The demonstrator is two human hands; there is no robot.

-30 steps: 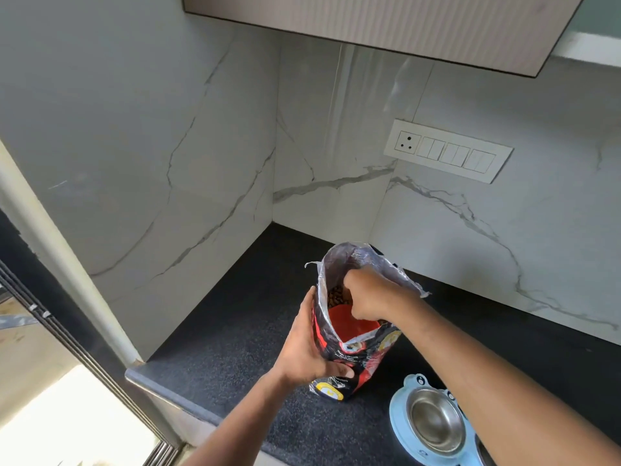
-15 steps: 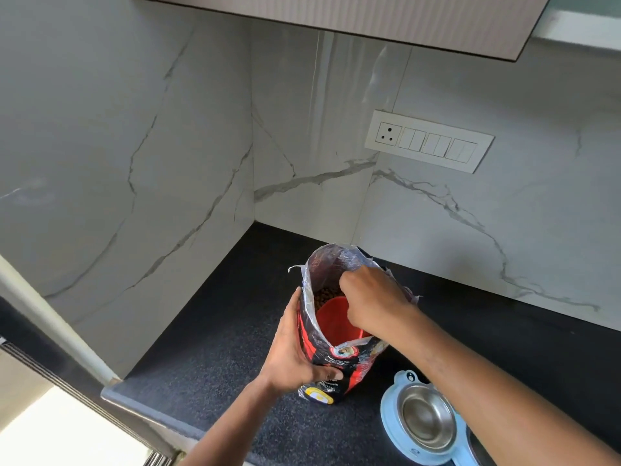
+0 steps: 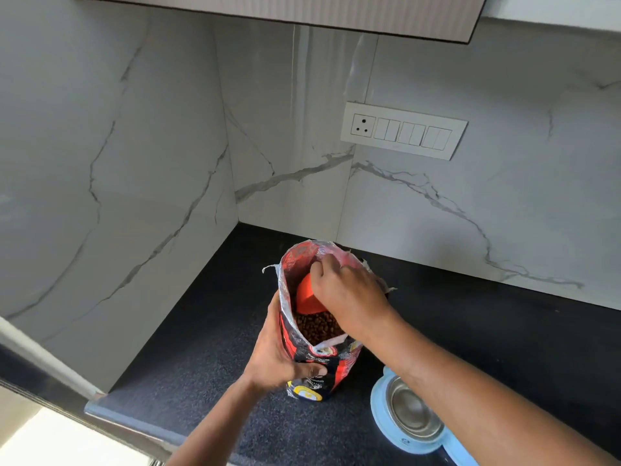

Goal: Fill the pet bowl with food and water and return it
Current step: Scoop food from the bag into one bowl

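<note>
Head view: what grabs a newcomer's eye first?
The open pet food bag standing mid-counter, brown kibble showing inside. The right hand is in its mouth holding an orange scoop, while the left hand grips the bag's side. At lower right, the blue pet bowl stand holds an empty steel bowl; a white switch panel sits on the marble wall.

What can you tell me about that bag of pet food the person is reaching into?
The bag stands upright on the dark counter, near the corner of the marble wall. It looks like glossy plastic, red and black outside with a yellow mark low down, silvery inside. Its top is torn open and brown kibble shows within. The left hand grips its side; the right hand reaches in, holding an orange scoop.
</note>
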